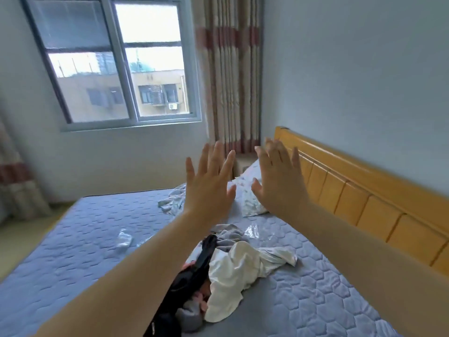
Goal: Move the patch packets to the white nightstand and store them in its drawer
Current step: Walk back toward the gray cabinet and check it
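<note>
Both of my arms are stretched out over a bed with a blue quilted mattress (85,239). My left hand (206,181) and my right hand (279,181) are raised side by side, fingers spread, holding nothing. Two shiny clear packets lie on the mattress: one (124,238) to the left of my left forearm, the other (252,231) between my forearms near the clothes. A pale surface (245,161) shows in the far corner beside the headboard, behind my hands; I cannot tell whether it is the nightstand.
A pile of white, grey, black and pink clothes (233,268) lies on the mattress below my arms. A patterned pillow (247,198) rests against the wooden headboard (364,198) on the right. A window (114,62) and striped curtain (230,76) are beyond the bed.
</note>
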